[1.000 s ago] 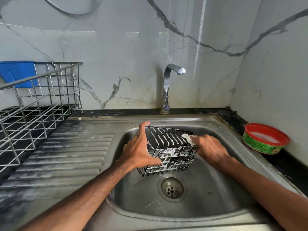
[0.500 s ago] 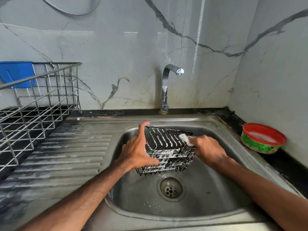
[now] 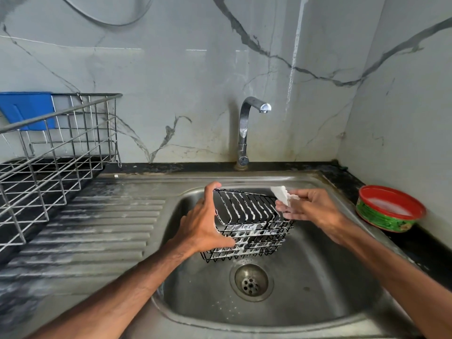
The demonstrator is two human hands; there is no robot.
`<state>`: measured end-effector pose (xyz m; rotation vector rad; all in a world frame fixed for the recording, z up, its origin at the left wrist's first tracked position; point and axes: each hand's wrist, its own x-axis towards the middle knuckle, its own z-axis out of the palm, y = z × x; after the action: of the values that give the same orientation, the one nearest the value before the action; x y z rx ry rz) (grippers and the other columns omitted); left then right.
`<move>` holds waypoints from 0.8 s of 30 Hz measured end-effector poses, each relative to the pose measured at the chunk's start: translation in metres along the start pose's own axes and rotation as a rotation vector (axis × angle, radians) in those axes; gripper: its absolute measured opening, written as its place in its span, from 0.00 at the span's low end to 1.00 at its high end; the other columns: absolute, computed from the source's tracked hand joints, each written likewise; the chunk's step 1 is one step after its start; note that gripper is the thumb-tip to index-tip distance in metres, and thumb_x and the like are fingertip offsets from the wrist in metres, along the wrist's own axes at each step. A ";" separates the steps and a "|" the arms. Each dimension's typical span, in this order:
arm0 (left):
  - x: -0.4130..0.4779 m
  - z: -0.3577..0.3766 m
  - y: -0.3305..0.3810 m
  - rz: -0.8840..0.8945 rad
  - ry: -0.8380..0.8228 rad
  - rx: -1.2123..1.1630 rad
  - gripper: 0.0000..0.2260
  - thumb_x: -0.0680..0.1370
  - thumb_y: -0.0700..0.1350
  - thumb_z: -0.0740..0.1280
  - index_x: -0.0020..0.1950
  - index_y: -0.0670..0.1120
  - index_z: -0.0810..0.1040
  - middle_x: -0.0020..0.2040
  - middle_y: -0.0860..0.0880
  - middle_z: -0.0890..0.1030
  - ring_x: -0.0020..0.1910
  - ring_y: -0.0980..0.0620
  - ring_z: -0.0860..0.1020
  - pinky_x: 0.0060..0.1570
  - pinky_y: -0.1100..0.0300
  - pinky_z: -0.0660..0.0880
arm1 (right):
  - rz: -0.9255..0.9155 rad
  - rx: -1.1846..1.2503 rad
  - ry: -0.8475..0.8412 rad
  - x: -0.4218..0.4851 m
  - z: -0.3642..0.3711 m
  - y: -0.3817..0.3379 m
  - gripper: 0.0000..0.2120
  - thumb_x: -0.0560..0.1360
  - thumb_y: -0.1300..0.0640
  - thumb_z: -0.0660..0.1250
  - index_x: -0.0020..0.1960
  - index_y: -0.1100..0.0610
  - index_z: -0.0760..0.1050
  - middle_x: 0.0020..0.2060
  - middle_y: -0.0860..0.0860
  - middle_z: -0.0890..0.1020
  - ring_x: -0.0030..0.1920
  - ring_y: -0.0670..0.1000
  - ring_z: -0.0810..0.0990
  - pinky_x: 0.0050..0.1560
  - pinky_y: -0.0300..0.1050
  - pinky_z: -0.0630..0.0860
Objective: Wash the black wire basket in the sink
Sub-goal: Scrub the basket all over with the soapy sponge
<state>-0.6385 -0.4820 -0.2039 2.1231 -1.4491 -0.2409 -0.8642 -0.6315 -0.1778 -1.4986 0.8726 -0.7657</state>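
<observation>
While the left-hand grip (image 3: 204, 228) holds the soapy basket (image 3: 254, 231) in the sink (image 3: 322, 294), the right-hand grip (image 3: 310, 207) pinches a white scrubber (image 3: 281, 195).

black wire basket (image 3: 254, 221) soapy, brushed steel sink (image 3: 318, 277), glossy marble wall (image 3: 171, 69)

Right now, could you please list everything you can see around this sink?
Black wire basket: one, black, soapy, held over the basin.
Stainless steel sink: one, silver, centre.
Round drain strainer: one, silver, basin floor.
Curved metal tap: one, chrome, behind the basin.
Wire dish rack: one, silver, far left.
Flat plastic piece: one, blue, at the rack's far side.
Round tub: one, green, red-rimmed, right counter.
Small scrub pad: one, white, at basket's right corner.
Left hand: one, grips the basket's left end.
Right hand: one, pinches the pad.
</observation>
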 end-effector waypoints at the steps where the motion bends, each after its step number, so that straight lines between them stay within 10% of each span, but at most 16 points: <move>1: 0.000 0.000 0.000 0.002 -0.001 0.002 0.57 0.58 0.51 0.82 0.74 0.65 0.47 0.55 0.54 0.75 0.45 0.54 0.79 0.57 0.39 0.77 | -0.012 0.012 0.000 0.000 0.001 -0.001 0.11 0.78 0.71 0.67 0.56 0.58 0.76 0.46 0.58 0.87 0.48 0.57 0.87 0.48 0.50 0.84; 15: -0.001 0.000 0.003 -0.005 -0.003 -0.004 0.57 0.58 0.51 0.83 0.75 0.64 0.47 0.56 0.54 0.76 0.44 0.55 0.77 0.59 0.39 0.77 | 0.159 0.442 -0.278 0.002 0.007 -0.004 0.26 0.74 0.76 0.64 0.69 0.60 0.72 0.59 0.66 0.82 0.42 0.50 0.80 0.37 0.39 0.79; 24: -0.001 0.000 0.002 0.020 -0.003 0.002 0.56 0.59 0.50 0.83 0.75 0.63 0.48 0.58 0.55 0.75 0.45 0.55 0.78 0.56 0.43 0.77 | 0.126 0.316 -0.268 -0.001 0.015 -0.004 0.14 0.80 0.69 0.61 0.64 0.66 0.76 0.58 0.65 0.83 0.43 0.52 0.82 0.35 0.40 0.80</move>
<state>-0.6404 -0.4817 -0.2033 2.1095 -1.4722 -0.2348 -0.8511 -0.6232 -0.1759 -1.2192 0.6060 -0.5632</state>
